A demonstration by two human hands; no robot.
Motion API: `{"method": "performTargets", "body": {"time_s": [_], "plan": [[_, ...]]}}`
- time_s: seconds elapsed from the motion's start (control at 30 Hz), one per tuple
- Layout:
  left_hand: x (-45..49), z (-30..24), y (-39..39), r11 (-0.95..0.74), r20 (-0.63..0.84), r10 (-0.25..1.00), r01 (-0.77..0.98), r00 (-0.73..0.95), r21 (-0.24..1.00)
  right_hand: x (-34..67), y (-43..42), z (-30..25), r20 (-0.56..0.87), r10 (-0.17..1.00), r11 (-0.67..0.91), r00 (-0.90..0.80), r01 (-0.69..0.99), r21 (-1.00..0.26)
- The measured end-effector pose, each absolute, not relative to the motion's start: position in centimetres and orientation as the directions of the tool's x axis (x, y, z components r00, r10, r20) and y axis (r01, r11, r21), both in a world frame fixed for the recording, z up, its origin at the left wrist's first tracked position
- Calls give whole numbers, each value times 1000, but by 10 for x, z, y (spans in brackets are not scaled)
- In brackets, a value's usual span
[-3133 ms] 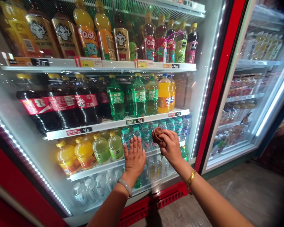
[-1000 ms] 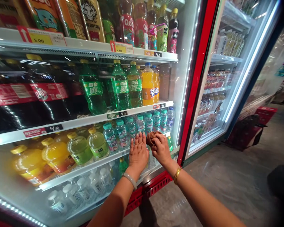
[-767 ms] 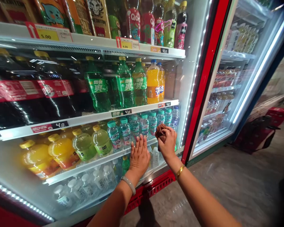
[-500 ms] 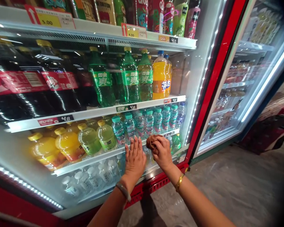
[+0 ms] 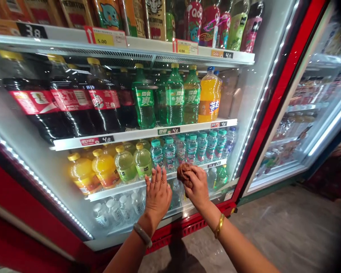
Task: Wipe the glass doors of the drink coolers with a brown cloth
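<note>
My right hand (image 5: 197, 185) grips a bunched brown cloth (image 5: 184, 173) in front of the lower part of a drinks fridge. My left hand (image 5: 158, 193) lies flat with its fingers stretched out, apparently against the glass door; exact contact is hard to tell. Behind the hands, through the glass, stand small bottles with teal caps (image 5: 169, 151) and, lower down, clear water bottles (image 5: 113, 210). The cloth covers part of the shelf edge (image 5: 130, 185) from sight. A grey band sits on my left wrist and a gold bracelet on my right.
Higher shelves hold cola bottles (image 5: 105, 98), green soda bottles (image 5: 174, 94) and orange soda (image 5: 208, 96). Yellow juice bottles (image 5: 104, 168) stand to the left. A red frame (image 5: 275, 102) borders the door. Another lit fridge (image 5: 295, 113) is at the right, above a grey floor (image 5: 272, 227).
The view has shifted left, so the fridge appears further right and more cola bottles show. The gap between my hands has widened slightly. The brown cloth remains in my right hand.
</note>
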State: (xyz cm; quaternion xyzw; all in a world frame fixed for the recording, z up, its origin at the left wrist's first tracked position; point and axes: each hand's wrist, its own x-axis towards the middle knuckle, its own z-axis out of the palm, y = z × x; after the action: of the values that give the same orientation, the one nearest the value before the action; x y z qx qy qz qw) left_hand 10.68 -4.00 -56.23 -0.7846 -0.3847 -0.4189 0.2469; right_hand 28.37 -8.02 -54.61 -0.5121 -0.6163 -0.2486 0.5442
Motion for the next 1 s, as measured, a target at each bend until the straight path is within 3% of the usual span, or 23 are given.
{"method": "performTargets", "body": {"time_s": [0.17, 0.4, 0.63, 0.83, 1.0], "plan": [[89, -562, -35, -558, 835, 441, 829, 330, -33, 255, -65, -513, 925, 311, 329, 217, 889, -319], [61, -564, -33, -520, 826, 441, 850, 352, -85, 221, -74, -543, 928, 371, 421, 33, 885, -200], [43, -563, -29, -512, 846, 438, 858, 305, -44, 204, -57, -504, 932, 313, 387, 185, 871, -303], [25, -563, -30, -528, 836, 438, 847, 331, -58, 174, -68, -540, 904, 421, 432, -71, 892, -131], [20, -560, -33, -484, 842, 452, 874, 296, -47, 193, -66, -532, 918, 396, 413, -1, 893, -178]]}}
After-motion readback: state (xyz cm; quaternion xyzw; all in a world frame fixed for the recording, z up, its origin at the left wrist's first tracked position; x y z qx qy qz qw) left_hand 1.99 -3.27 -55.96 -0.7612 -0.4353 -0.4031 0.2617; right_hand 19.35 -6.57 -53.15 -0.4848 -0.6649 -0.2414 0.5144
